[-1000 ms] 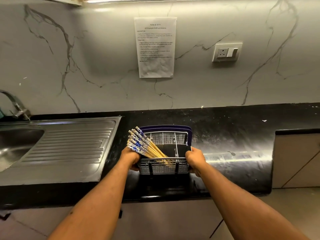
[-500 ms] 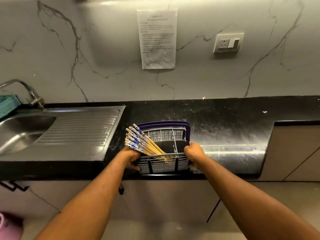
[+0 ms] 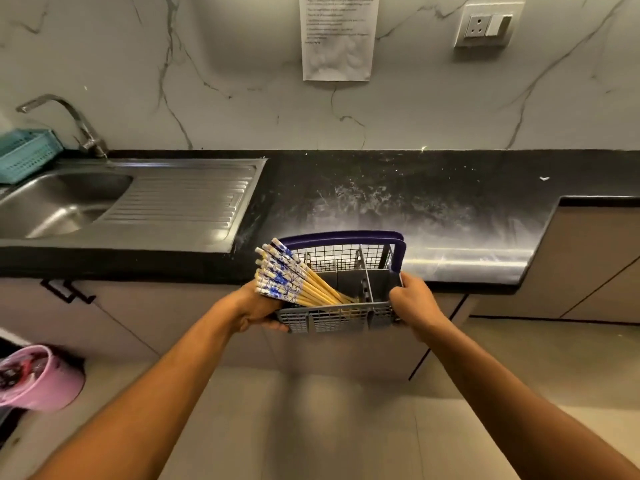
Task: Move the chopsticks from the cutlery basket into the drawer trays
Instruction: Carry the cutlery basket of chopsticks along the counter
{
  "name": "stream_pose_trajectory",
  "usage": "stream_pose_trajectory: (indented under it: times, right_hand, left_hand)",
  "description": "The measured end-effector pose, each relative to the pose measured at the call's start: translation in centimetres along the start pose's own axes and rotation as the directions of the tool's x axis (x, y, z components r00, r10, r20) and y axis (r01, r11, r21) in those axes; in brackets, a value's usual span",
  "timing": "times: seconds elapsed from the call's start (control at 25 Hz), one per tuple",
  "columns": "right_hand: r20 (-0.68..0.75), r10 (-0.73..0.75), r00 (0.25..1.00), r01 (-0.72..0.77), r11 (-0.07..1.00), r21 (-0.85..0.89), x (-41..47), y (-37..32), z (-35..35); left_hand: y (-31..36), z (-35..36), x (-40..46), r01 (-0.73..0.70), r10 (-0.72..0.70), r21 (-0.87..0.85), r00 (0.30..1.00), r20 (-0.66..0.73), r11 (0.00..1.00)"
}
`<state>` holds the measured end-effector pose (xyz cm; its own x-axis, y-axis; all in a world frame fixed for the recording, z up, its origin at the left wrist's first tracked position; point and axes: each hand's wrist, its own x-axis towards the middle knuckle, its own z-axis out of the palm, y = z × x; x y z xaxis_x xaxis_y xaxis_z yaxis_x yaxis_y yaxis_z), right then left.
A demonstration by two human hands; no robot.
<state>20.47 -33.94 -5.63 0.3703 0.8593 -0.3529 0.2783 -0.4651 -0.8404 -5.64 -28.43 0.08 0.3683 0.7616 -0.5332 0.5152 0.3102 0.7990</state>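
The grey cutlery basket [image 3: 346,318] with a dark blue handle is held in the air in front of the black counter's front edge. My left hand [image 3: 254,311] grips its left end and my right hand [image 3: 414,303] grips its right end. Several chopsticks [image 3: 294,282], yellow with blue-and-white patterned tops, lean out over the basket's left side above my left hand. Their lower ends are hidden inside the basket. No drawer or tray shows in this view.
The black counter [image 3: 433,209] runs across the view, with a steel sink [image 3: 62,206] and drainboard at the left, a tap and a teal basket [image 3: 24,154] behind. Cabinet fronts with a black handle [image 3: 67,292] stand below. A pink bin [image 3: 36,379] sits on the floor, lower left.
Both hands have lifted the basket off the counter and drawn it toward me, past the counter's front edge. The view has tilted down, showing more cabinet fronts and floor.
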Motion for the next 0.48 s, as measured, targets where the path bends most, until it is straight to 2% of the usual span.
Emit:
stream_pose_trajectory:
  times: [0.2,0.48]
  right_hand:
    - [0.059,0.022,0.998,-0.021,1.000,-0.011,-7.3,2.0,2.1]
    - [0.259,0.126,0.958,-0.107,0.990,-0.086,-17.1,6.4,7.7]
  left_hand:
    - [-5.6,0.9,-5.7,0.007,-0.007,-0.028,1.000,-0.021,1.000]
    - [-18.5,3.9,-15.5,0.117,-0.132,-0.262,0.990,-0.041,0.958]
